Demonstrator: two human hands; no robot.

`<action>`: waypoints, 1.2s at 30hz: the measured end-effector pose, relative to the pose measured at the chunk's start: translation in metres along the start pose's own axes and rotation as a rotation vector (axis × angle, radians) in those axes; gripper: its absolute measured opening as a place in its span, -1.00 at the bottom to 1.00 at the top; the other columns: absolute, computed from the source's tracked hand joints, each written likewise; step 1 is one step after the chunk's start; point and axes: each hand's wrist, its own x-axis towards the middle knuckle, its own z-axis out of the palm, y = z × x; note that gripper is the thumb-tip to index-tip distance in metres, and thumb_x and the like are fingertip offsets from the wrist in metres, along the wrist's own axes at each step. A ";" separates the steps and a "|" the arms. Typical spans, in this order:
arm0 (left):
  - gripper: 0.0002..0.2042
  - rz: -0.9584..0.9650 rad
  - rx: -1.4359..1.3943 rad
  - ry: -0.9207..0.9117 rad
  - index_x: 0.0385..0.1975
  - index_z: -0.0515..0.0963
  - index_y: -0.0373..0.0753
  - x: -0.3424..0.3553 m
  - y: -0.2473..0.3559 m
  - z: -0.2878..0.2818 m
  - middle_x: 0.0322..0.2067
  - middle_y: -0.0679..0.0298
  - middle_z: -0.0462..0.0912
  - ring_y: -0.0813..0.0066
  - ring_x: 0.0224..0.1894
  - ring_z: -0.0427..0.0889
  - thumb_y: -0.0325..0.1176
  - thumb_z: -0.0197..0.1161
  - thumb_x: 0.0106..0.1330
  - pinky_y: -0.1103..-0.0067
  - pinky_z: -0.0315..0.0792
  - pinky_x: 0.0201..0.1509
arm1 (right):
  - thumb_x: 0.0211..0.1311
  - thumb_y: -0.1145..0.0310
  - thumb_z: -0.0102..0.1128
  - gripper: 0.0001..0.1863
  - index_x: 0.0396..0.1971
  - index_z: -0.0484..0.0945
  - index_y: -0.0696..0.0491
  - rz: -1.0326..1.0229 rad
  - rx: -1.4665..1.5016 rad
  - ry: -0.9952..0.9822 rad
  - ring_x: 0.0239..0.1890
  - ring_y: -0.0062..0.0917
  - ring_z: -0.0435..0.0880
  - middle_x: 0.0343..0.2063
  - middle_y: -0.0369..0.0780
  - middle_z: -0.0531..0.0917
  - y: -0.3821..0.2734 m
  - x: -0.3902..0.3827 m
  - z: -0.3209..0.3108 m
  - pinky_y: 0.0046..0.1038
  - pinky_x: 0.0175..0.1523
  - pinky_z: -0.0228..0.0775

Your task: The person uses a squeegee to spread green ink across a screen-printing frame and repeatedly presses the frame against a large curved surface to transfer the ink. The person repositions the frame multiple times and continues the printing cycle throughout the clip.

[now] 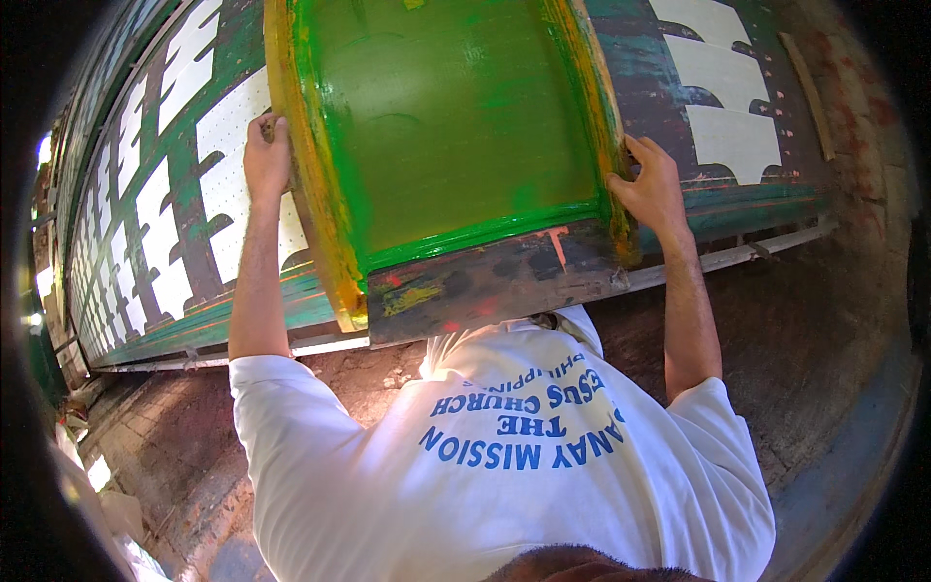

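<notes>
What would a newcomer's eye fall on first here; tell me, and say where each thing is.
First, the bright green screen at top centre, in a yellow-stained frame with the left hand at its left edge and the right hand at its right. Next, the white cut pieces laid out on the dark table to both sides. Then the white shirt with blue lettering, filling the lower middle.

We held a green-coated screen frame by both sides, our left hand curled at its left edge and our right hand clasping the right one. To either side of it, white cutout sheets lay on a dark, paint-stained table.
</notes>
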 end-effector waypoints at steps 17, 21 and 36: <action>-0.48 -0.080 0.220 -0.028 0.22 0.51 -0.19 -0.024 0.048 0.040 0.07 -0.09 0.72 -0.10 0.14 0.68 0.09 0.10 0.49 0.16 0.52 0.21 | 0.21 0.23 0.53 -0.46 0.15 0.65 0.15 -0.326 -0.041 0.052 0.14 -0.09 0.67 0.14 -0.02 0.65 -0.019 -0.049 -0.017 -0.16 0.21 0.56; -0.46 -0.070 0.146 -0.032 0.22 0.50 -0.19 -0.025 0.047 0.040 0.06 -0.11 0.72 -0.12 0.14 0.68 0.12 -0.07 0.55 0.11 0.50 0.21 | 0.05 0.09 0.56 -0.41 0.06 0.71 0.09 -0.634 0.174 -0.593 0.25 -0.13 0.59 0.16 -0.02 0.64 -0.083 -0.084 0.008 -0.16 0.30 0.50; -0.36 -0.066 -0.122 0.016 0.35 0.47 -0.16 -0.016 0.019 0.055 0.21 -0.10 0.63 -0.20 0.28 0.55 0.18 -0.31 0.63 0.11 0.39 0.37 | -0.06 0.55 0.42 -0.43 0.09 0.62 0.14 -0.414 -0.354 -0.341 0.12 -0.24 0.70 0.05 -0.10 0.70 -0.147 -0.101 0.058 -0.27 0.18 0.59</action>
